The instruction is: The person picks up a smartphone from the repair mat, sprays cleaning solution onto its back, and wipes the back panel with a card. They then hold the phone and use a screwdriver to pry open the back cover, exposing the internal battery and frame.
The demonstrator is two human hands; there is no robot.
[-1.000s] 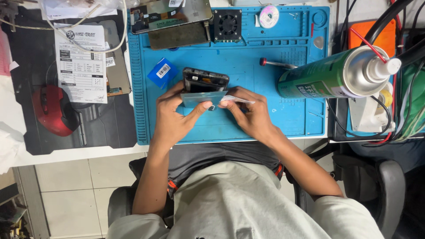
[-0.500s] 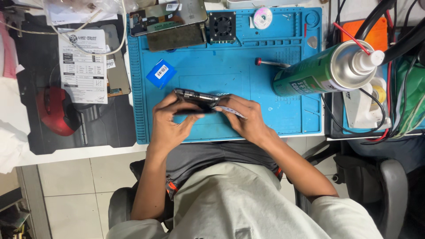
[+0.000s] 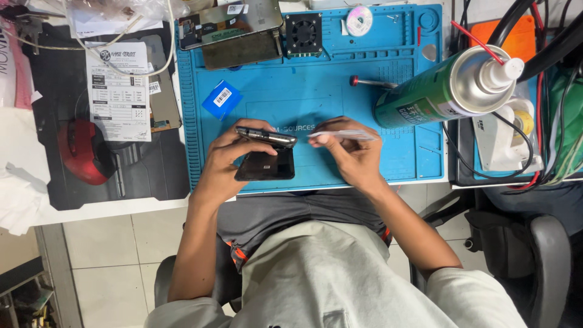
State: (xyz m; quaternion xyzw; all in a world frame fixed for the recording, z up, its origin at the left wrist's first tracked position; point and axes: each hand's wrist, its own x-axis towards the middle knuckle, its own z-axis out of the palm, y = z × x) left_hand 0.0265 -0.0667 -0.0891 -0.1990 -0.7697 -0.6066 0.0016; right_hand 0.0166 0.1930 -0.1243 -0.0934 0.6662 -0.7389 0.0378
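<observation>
A wide blue silicone repair mat (image 3: 316,97) covers the desk, with a green metal spray can (image 3: 437,91) lying on its right side and a small black square fan (image 3: 302,33) near its top edge. Over the mat's near edge, the left hand (image 3: 228,161) grips a black slab-shaped phone (image 3: 265,159) whose thin frame is tilted up on edge. Just right of it, the right hand (image 3: 349,152) pinches thin silver tweezers (image 3: 343,135), their tip pointing at the phone.

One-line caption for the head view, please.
Left hand tilts an opened phone on a blue mat; right hand holds a thin tool.
</observation>
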